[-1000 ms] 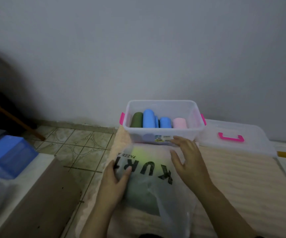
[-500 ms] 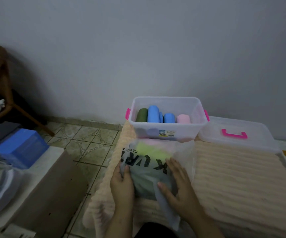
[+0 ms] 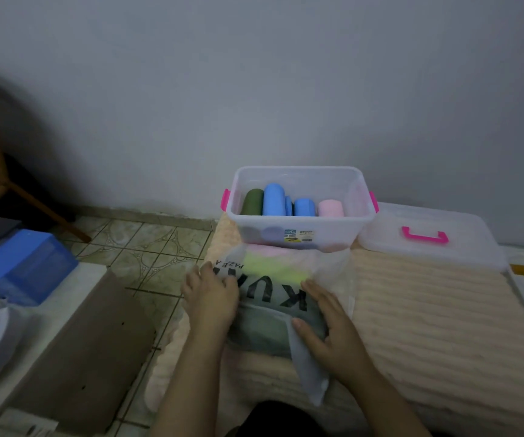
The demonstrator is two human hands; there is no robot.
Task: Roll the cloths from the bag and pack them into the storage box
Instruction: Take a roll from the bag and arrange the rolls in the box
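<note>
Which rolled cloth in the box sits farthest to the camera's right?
The pink roll, alone at the row's right end; the green roll and blue rolls lie left of it.

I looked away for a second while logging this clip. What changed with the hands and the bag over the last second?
The right hand left the bag's far edge by the storage box and came back to the near end, where it now lies on the plastic bag. The left hand kept hold of the bag's left side. The rolled cloths in the box and the lid beside it stayed put.
</note>
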